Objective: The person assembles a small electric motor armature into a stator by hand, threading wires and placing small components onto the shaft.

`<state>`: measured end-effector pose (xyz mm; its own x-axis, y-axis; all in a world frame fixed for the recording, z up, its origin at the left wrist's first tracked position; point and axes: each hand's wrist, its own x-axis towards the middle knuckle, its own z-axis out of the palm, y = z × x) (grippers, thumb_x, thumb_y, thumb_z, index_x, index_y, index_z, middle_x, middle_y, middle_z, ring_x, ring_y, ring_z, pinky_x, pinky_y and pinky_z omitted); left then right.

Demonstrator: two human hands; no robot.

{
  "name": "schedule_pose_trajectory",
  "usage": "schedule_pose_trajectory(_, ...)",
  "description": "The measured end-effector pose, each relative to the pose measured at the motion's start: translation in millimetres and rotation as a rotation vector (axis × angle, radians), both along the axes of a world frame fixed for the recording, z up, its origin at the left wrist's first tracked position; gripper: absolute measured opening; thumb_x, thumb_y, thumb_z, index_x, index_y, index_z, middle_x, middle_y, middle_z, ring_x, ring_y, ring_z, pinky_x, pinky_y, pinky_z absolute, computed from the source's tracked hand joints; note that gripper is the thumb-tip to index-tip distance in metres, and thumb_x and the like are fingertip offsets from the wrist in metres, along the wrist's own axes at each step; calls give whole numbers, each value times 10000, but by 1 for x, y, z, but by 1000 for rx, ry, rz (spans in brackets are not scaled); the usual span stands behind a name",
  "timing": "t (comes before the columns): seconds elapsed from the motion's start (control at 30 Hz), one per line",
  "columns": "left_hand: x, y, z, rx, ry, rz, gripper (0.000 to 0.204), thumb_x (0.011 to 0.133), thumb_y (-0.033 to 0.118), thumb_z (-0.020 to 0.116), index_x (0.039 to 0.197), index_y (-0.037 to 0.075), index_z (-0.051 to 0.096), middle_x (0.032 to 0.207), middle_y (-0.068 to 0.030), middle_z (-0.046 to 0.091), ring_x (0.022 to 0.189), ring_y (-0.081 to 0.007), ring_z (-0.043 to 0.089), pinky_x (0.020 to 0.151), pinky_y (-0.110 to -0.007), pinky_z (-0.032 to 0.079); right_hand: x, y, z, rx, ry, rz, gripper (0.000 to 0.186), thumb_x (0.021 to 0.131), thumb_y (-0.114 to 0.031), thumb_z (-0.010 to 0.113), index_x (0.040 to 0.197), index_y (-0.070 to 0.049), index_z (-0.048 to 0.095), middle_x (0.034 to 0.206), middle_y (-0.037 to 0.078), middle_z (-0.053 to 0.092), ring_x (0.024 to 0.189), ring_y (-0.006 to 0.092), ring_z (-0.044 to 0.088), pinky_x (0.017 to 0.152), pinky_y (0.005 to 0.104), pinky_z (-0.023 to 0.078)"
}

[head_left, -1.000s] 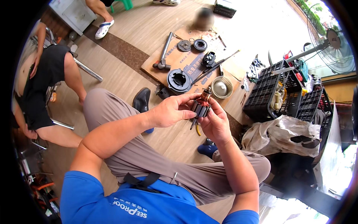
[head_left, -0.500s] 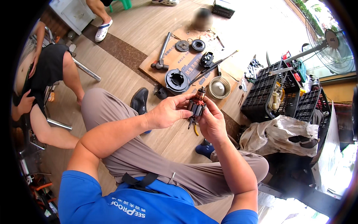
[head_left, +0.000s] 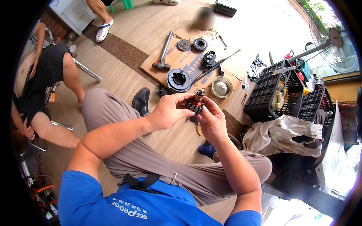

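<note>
A small motor armature [head_left: 196, 105] with red-copper windings and a dark laminated core is held at the centre, its commutator end up. My left hand [head_left: 169, 112] grips it from the left with fingers and thumb; my right hand [head_left: 211, 122] grips it from the right, thumb on the core. Just beyond lie a black ring housing [head_left: 178, 86] and a finned fan wheel [head_left: 222, 87] on flattened cardboard [head_left: 154, 66]. A yellow-handled tool [head_left: 198, 130] shows partly below the armature.
A hammer [head_left: 162, 65], discs [head_left: 200, 44] and rods lie on the cardboard. Right are black crates [head_left: 264, 98], a cloth [head_left: 283, 135] and a standing fan [head_left: 335, 37]. A seated person [head_left: 52, 86] is at left, another person's foot [head_left: 103, 32] behind.
The armature has tilted in my hands, its winding end facing more upward and its lower shaft less visible. The seated person's lower hand has shifted on their leg.
</note>
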<state>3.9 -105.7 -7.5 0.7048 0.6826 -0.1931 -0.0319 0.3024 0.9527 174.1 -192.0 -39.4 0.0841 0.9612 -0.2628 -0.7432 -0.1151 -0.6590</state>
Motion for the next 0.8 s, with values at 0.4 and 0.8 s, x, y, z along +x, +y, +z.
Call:
schedule_pose_trajectory(0.4,0,9,-8,-162,3,-78,476,913,-23,621,1370,-30,491,1219,-71,631,1087,-119,616,965,-287,514,-4,0,6,-201,-112,-66,219,952,-89,629,1150,-5,584,1100,73,649,956,139,642,824,280,560)
schedule_pose_trajectory(0.8,2,12,-7,-467,-128,-90,427,947,78,609,1347,6,479,1158,-93,640,1057,-201,650,927,-375,546,29,15,-10,-191,-329,-83,188,993,-140,569,1088,21,583,940,97,654,792,165,679,688,285,588)
